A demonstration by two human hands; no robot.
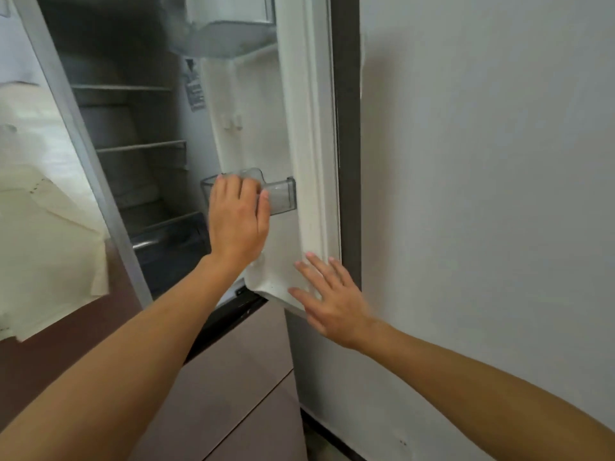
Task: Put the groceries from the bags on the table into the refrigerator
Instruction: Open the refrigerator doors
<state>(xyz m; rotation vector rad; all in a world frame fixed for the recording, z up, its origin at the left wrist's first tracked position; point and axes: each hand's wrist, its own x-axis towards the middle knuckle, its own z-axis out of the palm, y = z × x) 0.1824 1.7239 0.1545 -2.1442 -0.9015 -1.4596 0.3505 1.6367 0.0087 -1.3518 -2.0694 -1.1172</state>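
The refrigerator stands open in front of me, its dark inside [139,134] showing several bare shelves. Its door [309,144] swings out to the right, white on the inner side. My left hand [238,216] reaches to the clear door bin [283,194] low on the door, fingers curled over the bin's front edge. My right hand [329,297] lies flat with straight spread fingers on the door's bottom corner. No groceries or bags are in view.
Another clear door bin [229,31] hangs higher on the door. A dark crisper drawer [166,247] sits at the bottom of the compartment. Below are brown freezer drawer fronts [239,377]. A grey wall [482,194] fills the right; pale floor lies left.
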